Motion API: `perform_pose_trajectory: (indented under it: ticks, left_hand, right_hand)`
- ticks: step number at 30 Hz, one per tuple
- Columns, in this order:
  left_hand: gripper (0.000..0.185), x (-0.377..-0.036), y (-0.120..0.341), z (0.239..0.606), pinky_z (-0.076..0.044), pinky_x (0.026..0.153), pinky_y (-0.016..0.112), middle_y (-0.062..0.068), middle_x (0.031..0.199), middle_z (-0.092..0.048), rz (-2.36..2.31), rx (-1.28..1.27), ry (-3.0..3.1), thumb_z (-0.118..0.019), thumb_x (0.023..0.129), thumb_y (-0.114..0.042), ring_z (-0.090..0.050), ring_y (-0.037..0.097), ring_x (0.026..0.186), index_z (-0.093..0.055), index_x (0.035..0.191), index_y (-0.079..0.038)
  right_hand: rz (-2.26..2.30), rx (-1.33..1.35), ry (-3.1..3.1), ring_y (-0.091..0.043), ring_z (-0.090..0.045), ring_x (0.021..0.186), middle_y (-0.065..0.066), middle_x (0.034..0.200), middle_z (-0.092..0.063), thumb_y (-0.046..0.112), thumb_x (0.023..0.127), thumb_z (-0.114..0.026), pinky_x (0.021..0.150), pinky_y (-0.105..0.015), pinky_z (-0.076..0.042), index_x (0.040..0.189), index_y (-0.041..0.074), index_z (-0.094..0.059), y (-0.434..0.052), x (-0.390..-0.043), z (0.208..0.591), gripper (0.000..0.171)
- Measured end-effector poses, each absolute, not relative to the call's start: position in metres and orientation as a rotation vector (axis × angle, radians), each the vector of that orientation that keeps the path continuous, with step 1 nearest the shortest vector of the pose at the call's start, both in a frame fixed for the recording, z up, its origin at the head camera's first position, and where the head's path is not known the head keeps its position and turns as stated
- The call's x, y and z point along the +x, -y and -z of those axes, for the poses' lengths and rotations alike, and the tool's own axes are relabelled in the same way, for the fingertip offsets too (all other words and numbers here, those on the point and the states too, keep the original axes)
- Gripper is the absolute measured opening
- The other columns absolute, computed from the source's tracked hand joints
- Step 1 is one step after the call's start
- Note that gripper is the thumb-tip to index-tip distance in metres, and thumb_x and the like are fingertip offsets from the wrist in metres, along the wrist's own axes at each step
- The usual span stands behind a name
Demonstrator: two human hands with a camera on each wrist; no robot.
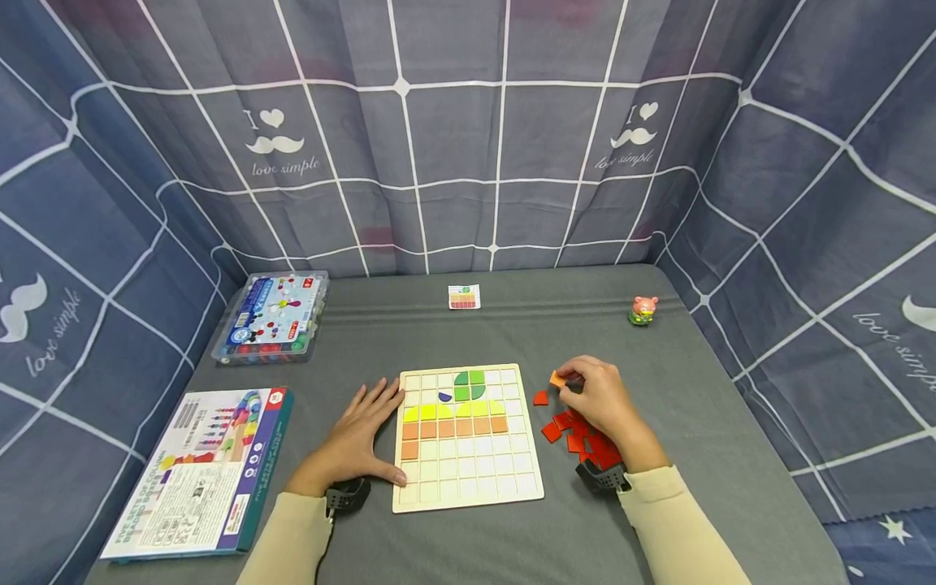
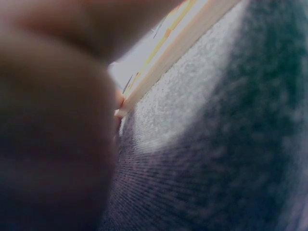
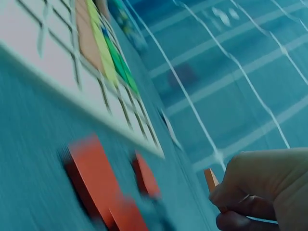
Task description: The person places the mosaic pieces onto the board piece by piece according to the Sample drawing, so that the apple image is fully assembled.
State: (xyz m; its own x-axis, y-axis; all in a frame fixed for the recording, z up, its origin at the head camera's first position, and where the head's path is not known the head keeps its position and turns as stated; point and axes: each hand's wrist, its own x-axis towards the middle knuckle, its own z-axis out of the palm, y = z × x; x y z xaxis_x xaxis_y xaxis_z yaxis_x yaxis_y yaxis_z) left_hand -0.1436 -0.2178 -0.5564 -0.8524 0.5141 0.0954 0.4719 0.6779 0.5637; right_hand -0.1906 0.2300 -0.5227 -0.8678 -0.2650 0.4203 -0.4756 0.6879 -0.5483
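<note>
A cream grid board [image 1: 468, 487] lies flat on the grey table, holding green pieces [image 1: 469, 386], a small blue piece [image 1: 444, 397], a yellow row [image 1: 453, 409] and orange square tiles [image 1: 444, 429]. Along the board's left edge rests my left hand [image 1: 363, 439], fingers spread and straight, thumb on the lower left. To the board's right, my right hand [image 1: 601, 400] pinches an orange tile [image 1: 557, 379] between thumb and fingers, also seen in the right wrist view as an orange tile [image 3: 211, 180]. Red pieces [image 1: 576, 444] lie beneath and beside this hand, partly hidden by it.
A small pattern card [image 1: 464, 297] lies behind the board. At the back right stands a pink-headed figurine [image 1: 643, 310]. On the left are a clear plastic case [image 1: 276, 317] and a flat printed box [image 1: 197, 475]. Patterned curtains [image 1: 453, 146] surround the table.
</note>
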Motion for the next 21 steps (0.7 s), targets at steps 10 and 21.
perform_pose_trajectory:
  ticks: [10, 21]
  left_hand:
    - [0.145, -0.144, 0.217, 0.557, -0.003, 0.125, 0.059, 0.015, 0.171, -0.026, -0.897, 0.793, -2.812, -0.092, 0.053, -0.077, -0.012, 0.039, 0.158, -0.035, 0.165, -0.005]
    - [0.145, -0.144, 0.218, 0.557, -0.003, 0.125, 0.059, 0.014, 0.172, -0.024, -0.878, 0.798, -2.816, -0.091, 0.054, -0.077, -0.012, 0.039, 0.158, -0.034, 0.165, -0.005]
  right_hand:
    - [-1.088, 0.984, 2.562, -0.016, -0.068, 0.083, 0.000, 0.098, -0.071, -0.005, 0.082, -0.082, 0.071, -0.030, -0.059, 0.093, 0.005, -0.077, -0.152, -0.178, 0.523, 0.017]
    - [-0.878, 1.403, 2.505, -0.010, -0.063, 0.084, 0.003, 0.092, -0.068, -0.002, 0.080, -0.080, 0.077, -0.022, -0.053, 0.085, 0.011, -0.076, -0.076, -0.152, 0.518, 0.015]
